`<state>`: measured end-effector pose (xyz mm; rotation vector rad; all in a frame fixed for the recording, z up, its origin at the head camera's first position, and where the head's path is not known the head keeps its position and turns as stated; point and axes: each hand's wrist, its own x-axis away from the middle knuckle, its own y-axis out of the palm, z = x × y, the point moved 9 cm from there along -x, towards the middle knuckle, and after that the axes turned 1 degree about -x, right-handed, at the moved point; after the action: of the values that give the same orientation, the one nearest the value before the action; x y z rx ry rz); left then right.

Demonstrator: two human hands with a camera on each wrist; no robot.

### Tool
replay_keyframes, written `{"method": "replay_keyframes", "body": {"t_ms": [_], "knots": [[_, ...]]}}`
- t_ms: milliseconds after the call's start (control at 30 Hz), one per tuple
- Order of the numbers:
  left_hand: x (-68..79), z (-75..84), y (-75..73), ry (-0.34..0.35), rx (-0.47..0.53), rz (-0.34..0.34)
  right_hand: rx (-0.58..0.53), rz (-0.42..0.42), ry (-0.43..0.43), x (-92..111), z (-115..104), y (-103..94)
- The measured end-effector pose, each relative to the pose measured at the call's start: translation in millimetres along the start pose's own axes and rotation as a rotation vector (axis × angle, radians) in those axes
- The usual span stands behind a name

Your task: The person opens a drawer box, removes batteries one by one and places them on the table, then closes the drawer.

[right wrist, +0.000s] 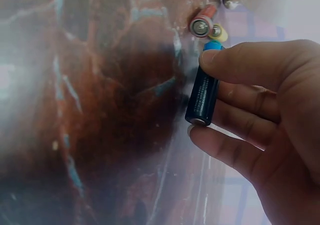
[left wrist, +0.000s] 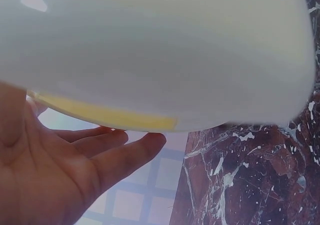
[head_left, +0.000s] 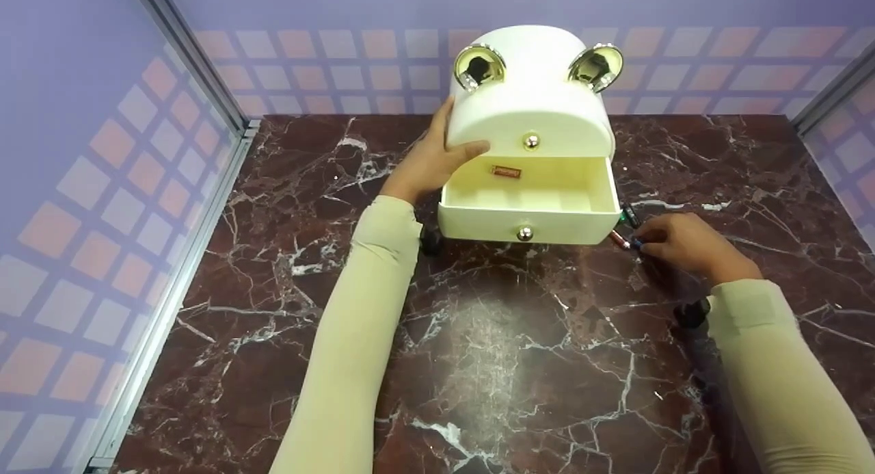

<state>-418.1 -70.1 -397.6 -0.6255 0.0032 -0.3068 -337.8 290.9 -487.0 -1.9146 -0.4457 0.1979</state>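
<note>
Meeting checked walls (head_left: 355, 63), marbled tabletop (head_left: 478, 364), right grip (head_left: 687, 247) pinching battery (right wrist: 203, 96), left grip (head_left: 427, 161) clasping cabinet (head_left: 532, 122).

A cream-white, round-topped plastic cabinet (head_left: 533, 104) with gold ears (head_left: 502, 58) and metallic knobs (head_left: 532, 141) stands upright, upper drawer (head_left: 571, 135) closed, lower drawer (head_left: 564, 228) pulled out. Just beside it, toward four o'clock, a dark-blue cylindrical battery (right wrist: 202, 95) is pinched near its bright-blue end (right wrist: 213, 45).

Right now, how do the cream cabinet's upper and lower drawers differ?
The cream, arched upper drawer is closed; the cream, straight-topped lower drawer is pulled open. The lower drawer shows a small red object; the upper drawer's interior is hidden. Both have one round shiny knob.
</note>
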Motion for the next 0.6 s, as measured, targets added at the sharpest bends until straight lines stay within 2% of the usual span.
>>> {"method": "replay_keyframes", "body": {"t_ms": [600], "knots": [[1.1, 0.5, 0.2, 0.002, 0.005, 0.004, -0.017, 0.018, 0.034, 3.0, 5.4, 4.0]]}}
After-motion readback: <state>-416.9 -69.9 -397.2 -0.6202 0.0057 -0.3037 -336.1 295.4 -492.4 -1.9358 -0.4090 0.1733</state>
